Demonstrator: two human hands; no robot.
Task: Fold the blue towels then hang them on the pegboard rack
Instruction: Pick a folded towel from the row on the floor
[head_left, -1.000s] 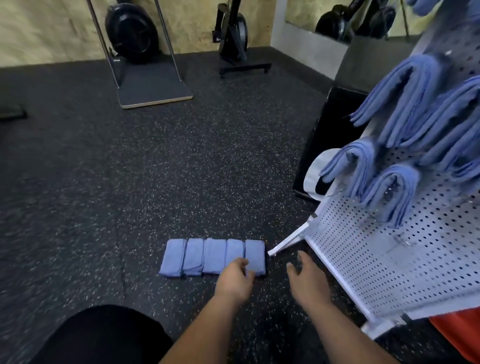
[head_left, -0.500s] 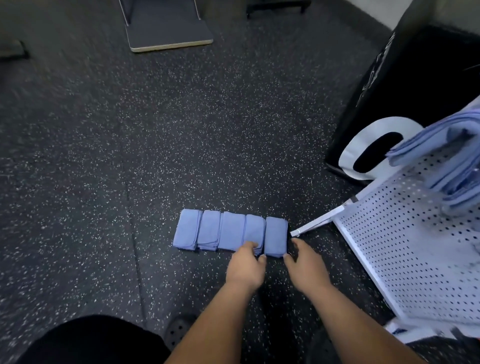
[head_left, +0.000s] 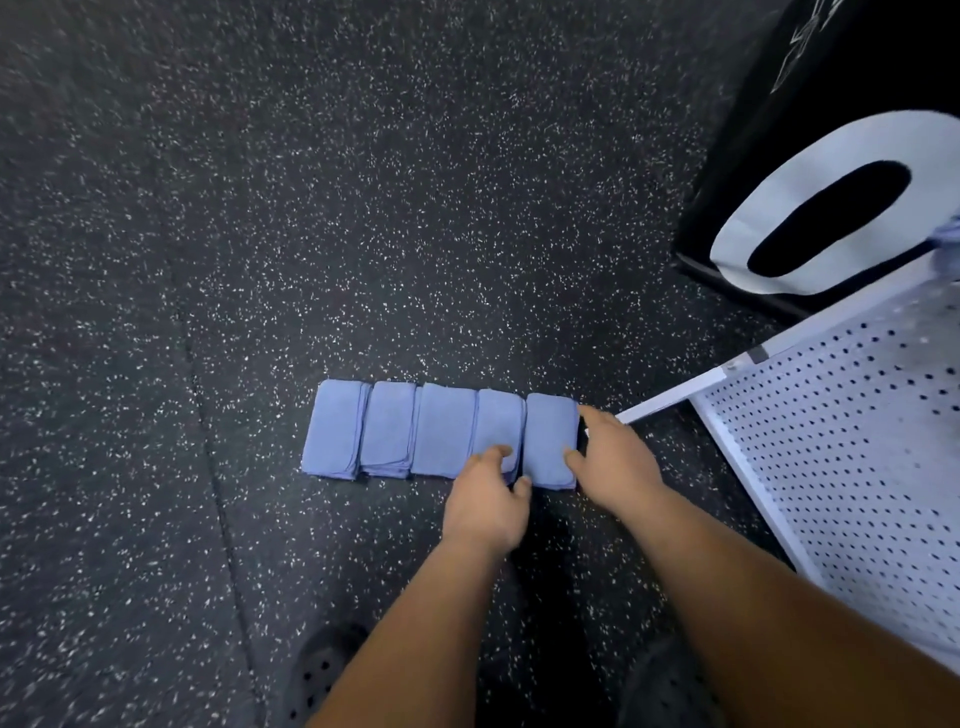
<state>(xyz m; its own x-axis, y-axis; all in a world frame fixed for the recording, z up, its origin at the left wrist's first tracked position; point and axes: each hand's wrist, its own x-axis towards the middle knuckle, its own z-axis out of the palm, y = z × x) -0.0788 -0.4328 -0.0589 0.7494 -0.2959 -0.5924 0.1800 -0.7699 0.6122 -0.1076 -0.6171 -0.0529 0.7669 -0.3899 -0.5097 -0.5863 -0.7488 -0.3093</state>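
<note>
Five towels (head_left: 444, 431) folded; right grip (head_left: 618, 462) pinches end towel (head_left: 550, 436), left grip (head_left: 485, 499) unclear (fingers on neighbour (head_left: 496, 423)); next: lift to rack (head_left: 841, 447).

The right hand (head_left: 618, 462) grips the end towel (head_left: 548, 431) in a row of five folded towels (head_left: 441, 436) on the floor (head_left: 363, 208), thumb on top, fingers along its right edge. Just left of the grip, the left hand (head_left: 485, 506) pinches the near end of the next towel (head_left: 496, 423), fingers curled on top. The other three lie further left, side by side. Right of the grip stands the white rack (head_left: 841, 441), its foot (head_left: 670, 397) close to the right fingers. Beyond the rack sits a black box (head_left: 841, 104).
</note>
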